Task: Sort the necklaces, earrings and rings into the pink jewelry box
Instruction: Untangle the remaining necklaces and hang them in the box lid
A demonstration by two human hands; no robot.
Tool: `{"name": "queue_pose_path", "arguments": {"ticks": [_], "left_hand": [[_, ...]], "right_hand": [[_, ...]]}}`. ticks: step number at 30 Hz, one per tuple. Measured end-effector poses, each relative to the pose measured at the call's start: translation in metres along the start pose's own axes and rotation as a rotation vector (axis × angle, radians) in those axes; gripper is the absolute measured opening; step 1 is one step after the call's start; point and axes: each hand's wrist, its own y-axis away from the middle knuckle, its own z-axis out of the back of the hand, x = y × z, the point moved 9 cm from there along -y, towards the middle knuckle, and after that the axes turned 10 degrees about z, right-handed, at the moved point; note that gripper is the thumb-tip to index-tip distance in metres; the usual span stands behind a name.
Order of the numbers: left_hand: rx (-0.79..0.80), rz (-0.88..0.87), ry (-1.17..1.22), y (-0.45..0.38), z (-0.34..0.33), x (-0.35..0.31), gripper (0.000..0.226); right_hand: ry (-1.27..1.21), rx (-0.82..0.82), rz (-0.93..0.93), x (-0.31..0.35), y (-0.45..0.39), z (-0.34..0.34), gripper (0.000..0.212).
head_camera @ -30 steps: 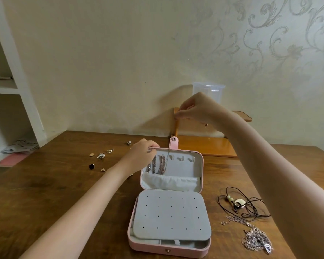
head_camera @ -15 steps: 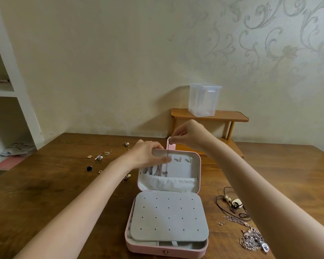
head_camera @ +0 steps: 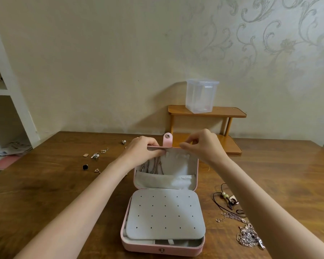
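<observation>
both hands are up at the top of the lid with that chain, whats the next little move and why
Probably seat the chain on a free lid hook, then let go. Both the left hand and right hand are at the top edge of the pink jewelry box lid, where hung chains already drape into the pocket. More necklaces wait on the table.

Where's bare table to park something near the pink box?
Free: brown wooden table front-left, between the small earrings and the pink jewelry box. Crowded: right of the box, where the black cord necklace and silver chain necklace lie.
</observation>
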Motion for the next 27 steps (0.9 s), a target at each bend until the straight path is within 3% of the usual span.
{"name": "queue_pose_path", "arguments": {"ticks": [5,13,17,22,27], "left_hand": [[0.008,-0.008,-0.007,-0.001,-0.001,-0.001,0.019],[0.057,0.007,-0.078,0.006,-0.003,-0.004,0.025],[0.058,-0.04,-0.241,0.014,-0.007,-0.011,0.036],[-0.173,-0.154,-0.467,0.024,-0.01,-0.016,0.066],[-0.407,-0.238,-0.414,0.036,-0.003,-0.022,0.057]], "right_hand": [[0.031,0.008,-0.011,-0.008,0.007,0.002,0.018],[0.084,0.404,0.013,0.003,0.026,-0.038,0.017],[0.074,0.491,0.07,0.015,0.033,-0.058,0.019],[0.018,0.446,0.159,0.033,0.026,-0.057,0.021],[-0.082,0.332,0.156,0.04,0.017,-0.046,0.021]]}}
